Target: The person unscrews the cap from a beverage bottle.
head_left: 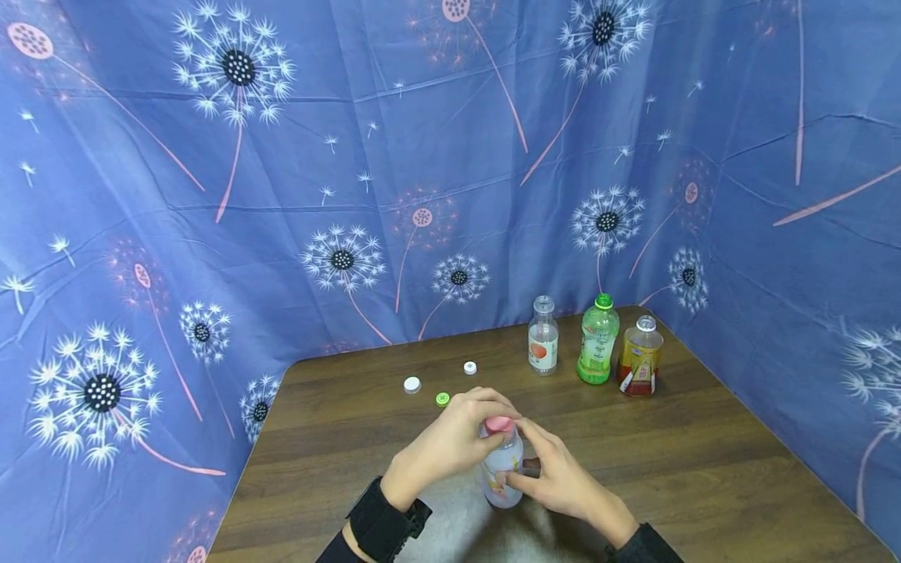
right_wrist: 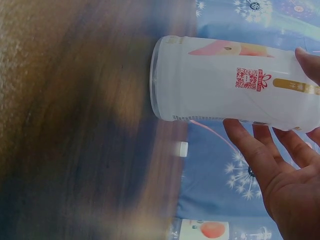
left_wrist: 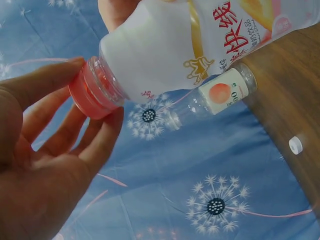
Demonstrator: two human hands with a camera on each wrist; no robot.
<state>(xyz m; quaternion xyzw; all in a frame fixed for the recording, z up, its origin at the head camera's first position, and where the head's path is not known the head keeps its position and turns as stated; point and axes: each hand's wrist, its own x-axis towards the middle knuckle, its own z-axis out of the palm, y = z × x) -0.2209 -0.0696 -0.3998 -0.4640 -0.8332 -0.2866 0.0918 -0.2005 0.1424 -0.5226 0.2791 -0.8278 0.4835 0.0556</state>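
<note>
A white-labelled plastic drink bottle point(head_left: 501, 478) stands upright near the table's front, its label printed with fruit and red characters. My left hand point(head_left: 457, 434) pinches the pink cap point(left_wrist: 89, 95) at the bottle's mouth between thumb and fingers. Around the bottle's body, my right hand point(head_left: 559, 477) grips with the thumb on one side and the fingers on the other, as the right wrist view shows. Whether the cap is tight or loose on the neck, I cannot tell.
Toward the back right stand three uncapped bottles: a clear one point(head_left: 543, 336) with a peach label, a green one point(head_left: 598, 340) and a yellow-labelled one point(head_left: 640, 356). Two white caps point(head_left: 411, 385) and a green cap point(head_left: 442, 399) lie on the wooden table point(head_left: 338, 438). Blue dandelion cloth point(head_left: 436, 172) hangs behind.
</note>
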